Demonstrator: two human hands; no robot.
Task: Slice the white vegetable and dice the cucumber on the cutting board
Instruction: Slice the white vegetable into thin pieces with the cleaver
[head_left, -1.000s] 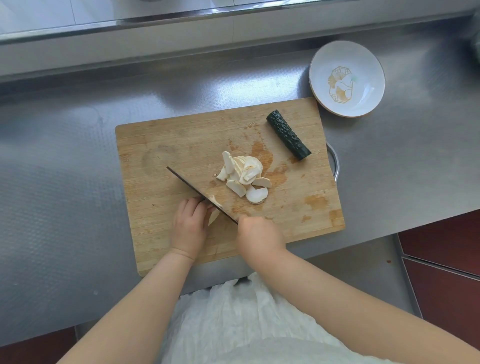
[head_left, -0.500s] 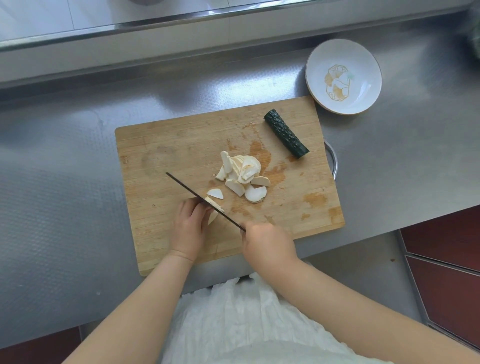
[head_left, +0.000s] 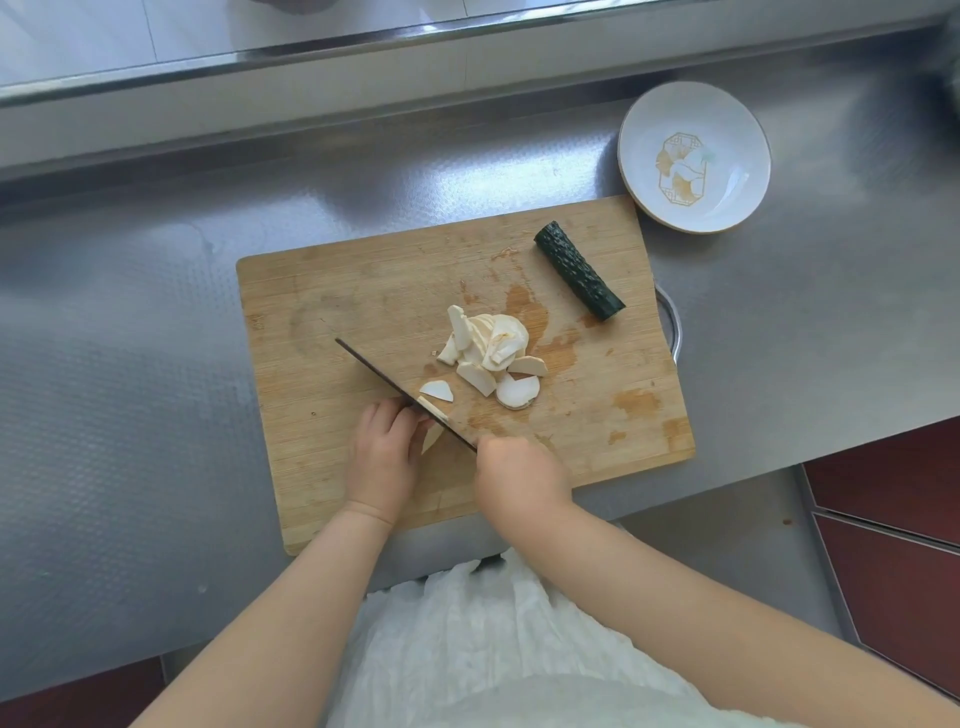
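Left hand (head_left: 383, 457), at abt 7 o'clock on the cutting board (head_left: 332, 312), has fingers curled down on the last stub of white vegetable (head_left: 432, 435), pinning it vs the knife (head_left: 400, 393). Right hand (head_left: 519, 480), at 6 o'clock, is wrapped tight round the knife handle, blade angled toward 10 o'clock & apparently mid-cut. Pile of cut slices (head_left: 491, 353) sits at board centre, one loose slice just beside the blade. Cucumber (head_left: 578, 277) lies whole at 2 o'clock, untouched. Plate (head_left: 693, 156) on the counter (head_left: 130, 364) past it. Judgement: slicing nearly done; dicing not started.
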